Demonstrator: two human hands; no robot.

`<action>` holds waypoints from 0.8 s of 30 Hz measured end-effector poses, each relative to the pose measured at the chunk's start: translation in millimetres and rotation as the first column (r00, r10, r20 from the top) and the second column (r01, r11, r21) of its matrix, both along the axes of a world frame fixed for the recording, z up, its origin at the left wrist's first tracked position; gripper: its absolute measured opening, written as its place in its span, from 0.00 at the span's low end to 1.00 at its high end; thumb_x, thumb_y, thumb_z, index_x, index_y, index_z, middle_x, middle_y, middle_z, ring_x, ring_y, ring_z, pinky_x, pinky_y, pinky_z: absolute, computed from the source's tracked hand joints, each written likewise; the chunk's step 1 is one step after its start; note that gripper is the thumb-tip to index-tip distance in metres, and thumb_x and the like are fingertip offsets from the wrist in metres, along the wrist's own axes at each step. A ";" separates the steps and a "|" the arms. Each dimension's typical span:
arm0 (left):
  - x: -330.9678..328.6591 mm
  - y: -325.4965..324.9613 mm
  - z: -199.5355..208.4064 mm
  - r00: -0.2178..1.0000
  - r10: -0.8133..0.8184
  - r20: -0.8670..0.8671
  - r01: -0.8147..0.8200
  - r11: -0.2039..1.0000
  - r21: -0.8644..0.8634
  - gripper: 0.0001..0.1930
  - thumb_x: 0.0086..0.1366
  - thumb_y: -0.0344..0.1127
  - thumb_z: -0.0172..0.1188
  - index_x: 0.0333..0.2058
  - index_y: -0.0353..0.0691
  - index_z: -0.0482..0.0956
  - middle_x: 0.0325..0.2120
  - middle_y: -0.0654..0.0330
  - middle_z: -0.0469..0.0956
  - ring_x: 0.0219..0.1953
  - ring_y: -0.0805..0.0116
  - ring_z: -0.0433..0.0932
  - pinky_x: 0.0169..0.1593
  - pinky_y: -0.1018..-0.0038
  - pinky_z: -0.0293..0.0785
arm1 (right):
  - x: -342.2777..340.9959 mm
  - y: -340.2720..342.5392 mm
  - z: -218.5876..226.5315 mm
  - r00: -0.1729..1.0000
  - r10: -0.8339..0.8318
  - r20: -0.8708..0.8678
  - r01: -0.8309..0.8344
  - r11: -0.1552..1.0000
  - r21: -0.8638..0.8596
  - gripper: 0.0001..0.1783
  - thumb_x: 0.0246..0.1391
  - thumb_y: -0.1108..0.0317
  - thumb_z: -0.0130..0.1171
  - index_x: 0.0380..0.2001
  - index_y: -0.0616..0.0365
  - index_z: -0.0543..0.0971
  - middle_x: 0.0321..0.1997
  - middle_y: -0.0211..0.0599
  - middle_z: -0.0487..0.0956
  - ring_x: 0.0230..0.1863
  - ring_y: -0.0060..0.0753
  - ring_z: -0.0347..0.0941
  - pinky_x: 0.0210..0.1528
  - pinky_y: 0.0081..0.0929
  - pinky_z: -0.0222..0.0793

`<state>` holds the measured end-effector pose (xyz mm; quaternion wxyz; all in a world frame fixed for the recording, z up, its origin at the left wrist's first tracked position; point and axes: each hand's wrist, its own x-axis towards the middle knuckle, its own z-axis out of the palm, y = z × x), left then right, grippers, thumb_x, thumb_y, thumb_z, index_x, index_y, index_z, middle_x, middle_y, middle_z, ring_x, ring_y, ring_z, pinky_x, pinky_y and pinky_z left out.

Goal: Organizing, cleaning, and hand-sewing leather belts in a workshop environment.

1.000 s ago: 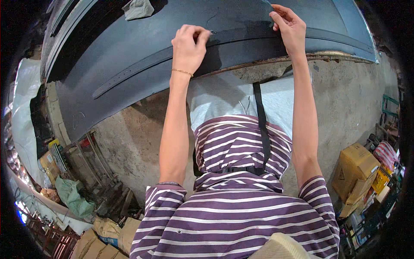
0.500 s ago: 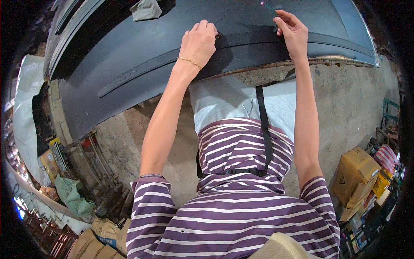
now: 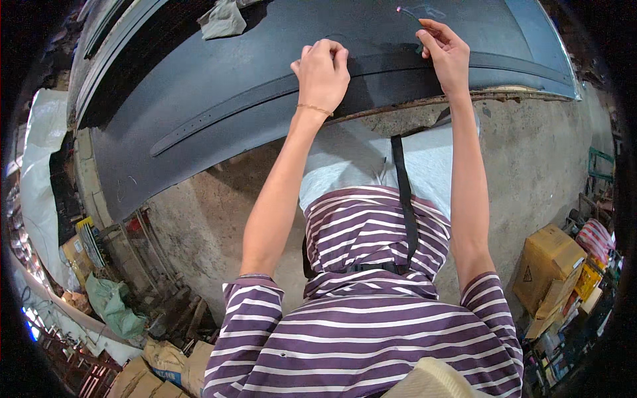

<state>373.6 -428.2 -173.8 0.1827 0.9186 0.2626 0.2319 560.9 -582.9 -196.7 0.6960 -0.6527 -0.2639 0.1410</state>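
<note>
Dark grey car body panel lies under both hands: the left hand presses on it with fingers curled closed, the right hand pinches a thin tool.

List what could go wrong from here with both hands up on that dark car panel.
1. The left hand is curled on the panel's raised trim strip; if it slips, the person may lose their brace.
2. The right hand pinches a thin tool against the dark car panel; a slip could scratch the surface.
3. The panel's lower edge looks rusty and ragged, close to both wrists; it might cut skin.
</note>
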 end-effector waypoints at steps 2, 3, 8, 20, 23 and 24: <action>0.0 -3.0 -0.1 0.923 0.107 0.369 0.147 0.789 -0.596 0.09 0.65 0.35 0.59 0.34 0.34 0.78 0.33 0.59 0.82 0.33 0.69 0.78 0.40 0.72 0.73 | -0.9 0.7 0.3 1.000 0.006 -0.004 -0.006 1.000 0.010 0.15 0.58 0.72 0.62 0.48 0.66 0.79 0.36 0.31 0.79 0.27 0.13 0.68 0.29 0.13 0.66; -1.8 0.3 2.6 0.904 0.098 0.416 0.139 0.853 -0.503 0.09 0.66 0.34 0.57 0.35 0.31 0.76 0.31 0.59 0.83 0.31 0.74 0.76 0.37 0.76 0.73 | -1.4 0.9 0.5 1.000 0.003 0.000 -0.003 1.000 0.013 0.15 0.58 0.72 0.62 0.48 0.66 0.79 0.36 0.31 0.79 0.27 0.13 0.68 0.29 0.13 0.66; -14.7 -4.6 10.7 0.982 0.147 0.121 -0.151 0.988 0.025 0.10 0.58 0.38 0.63 0.35 0.40 0.82 0.33 0.59 0.79 0.42 0.57 0.74 0.47 0.62 0.69 | -2.3 -0.4 2.2 1.000 0.016 0.008 -0.016 1.000 0.004 0.15 0.58 0.72 0.62 0.48 0.66 0.79 0.36 0.30 0.79 0.27 0.13 0.68 0.29 0.14 0.66; 4.0 -11.7 -6.3 0.983 0.183 0.009 -0.181 0.979 -0.094 0.07 0.63 0.34 0.57 0.33 0.38 0.81 0.36 0.56 0.78 0.44 0.55 0.72 0.49 0.56 0.64 | -5.0 0.5 3.4 1.000 -0.014 -0.001 0.014 1.000 0.005 0.15 0.57 0.73 0.62 0.48 0.66 0.80 0.36 0.29 0.79 0.27 0.13 0.68 0.29 0.14 0.65; -8.3 1.4 -3.1 0.980 0.088 0.181 -0.015 0.929 -0.370 0.08 0.66 0.34 0.55 0.34 0.35 0.77 0.33 0.53 0.78 0.37 0.58 0.75 0.45 0.63 0.69 | -5.1 0.5 5.3 1.000 0.000 -0.005 0.000 1.000 0.004 0.15 0.57 0.73 0.62 0.48 0.65 0.80 0.36 0.29 0.79 0.27 0.13 0.68 0.29 0.13 0.65; -11.2 6.8 -1.3 0.967 0.077 0.244 0.058 0.863 -0.501 0.08 0.67 0.34 0.55 0.34 0.35 0.76 0.31 0.52 0.79 0.34 0.61 0.76 0.43 0.67 0.71 | -4.9 -0.1 5.4 1.000 -0.006 0.002 0.006 1.000 0.004 0.15 0.58 0.72 0.62 0.48 0.65 0.80 0.36 0.29 0.79 0.27 0.13 0.68 0.29 0.13 0.65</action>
